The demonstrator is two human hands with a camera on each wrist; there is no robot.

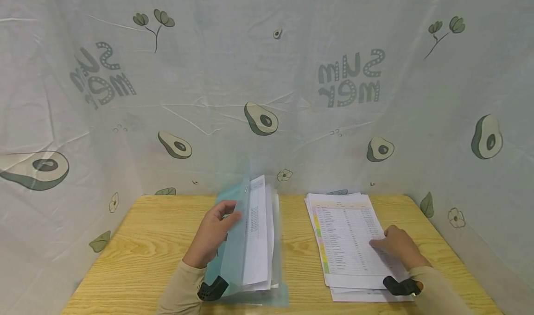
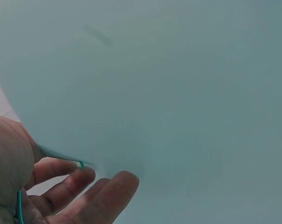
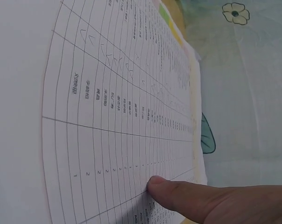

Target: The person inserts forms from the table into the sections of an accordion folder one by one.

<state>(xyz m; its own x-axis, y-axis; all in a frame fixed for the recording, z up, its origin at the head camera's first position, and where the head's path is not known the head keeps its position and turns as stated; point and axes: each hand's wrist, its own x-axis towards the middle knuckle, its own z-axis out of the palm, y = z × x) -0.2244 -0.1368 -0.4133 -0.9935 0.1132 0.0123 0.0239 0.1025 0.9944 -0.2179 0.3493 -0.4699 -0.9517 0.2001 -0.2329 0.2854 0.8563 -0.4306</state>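
A translucent teal plastic folder (image 1: pixel 233 259) stands partly open left of centre in the head view, with white sheets (image 1: pixel 256 231) inside it. My left hand (image 1: pixel 212 234) holds the edge of its front cover between thumb and fingers. In the left wrist view, the teal cover (image 2: pixel 178 93) fills most of the picture above the fingers (image 2: pixel 117 191). To the right lies a stack of printed papers (image 1: pixel 346 241), its top sheet a table with coloured marks down the left side. My right hand (image 1: pixel 398 248) grips the stack's right edge, thumb (image 3: pixel 173 191) on top; its other fingers are mostly hidden.
Both the folder and the papers are on a yellow wood-grain table (image 1: pixel 167 231). A pale curtain (image 1: pixel 300 143) with avocado prints hangs behind and along the sides. A strip of bare wood separates the folder from the stack.
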